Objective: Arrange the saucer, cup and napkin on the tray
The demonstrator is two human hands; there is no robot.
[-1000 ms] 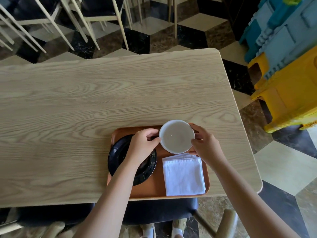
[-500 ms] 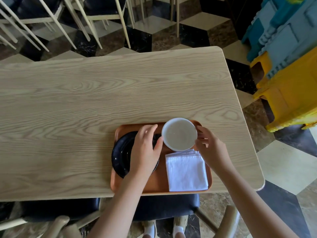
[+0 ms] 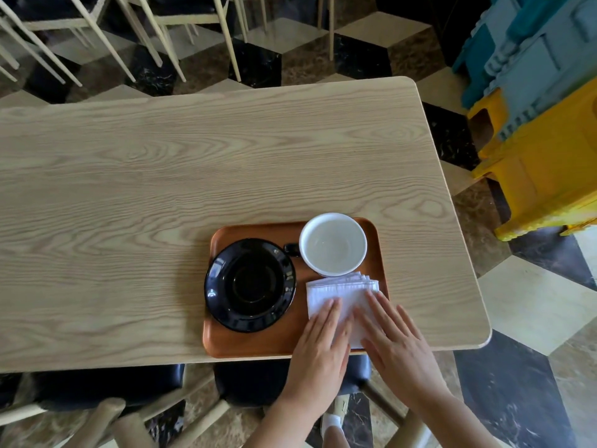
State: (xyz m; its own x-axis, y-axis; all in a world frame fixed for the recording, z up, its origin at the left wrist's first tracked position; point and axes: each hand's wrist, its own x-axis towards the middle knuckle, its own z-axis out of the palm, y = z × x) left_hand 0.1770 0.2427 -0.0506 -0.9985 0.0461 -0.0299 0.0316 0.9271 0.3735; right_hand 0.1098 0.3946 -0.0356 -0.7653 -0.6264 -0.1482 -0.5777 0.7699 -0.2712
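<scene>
An orange-brown tray (image 3: 255, 345) lies at the table's near edge. On its left half sits a glossy black saucer (image 3: 250, 284). At the tray's back right corner stands a cup (image 3: 332, 244), white inside, with a dark handle pointing left toward the saucer. A folded white napkin (image 3: 340, 291) lies in front of the cup on the tray's right half. My left hand (image 3: 318, 349) and my right hand (image 3: 392, 341) both rest flat on the napkin's near part, fingers extended, covering it. Neither hand grips anything.
The light wooden table (image 3: 193, 176) stretches far and left of the tray. Chair backs (image 3: 106, 415) stand just under the near edge. More chair legs (image 3: 155, 33) crowd the floor beyond the table. Stacked yellow and blue plastic stools (image 3: 546, 124) stand to the right.
Both hands let go of the cup, which now stands at the tray's back right. They moved toward me and lie flat on the napkin. The saucer is uncovered.
</scene>
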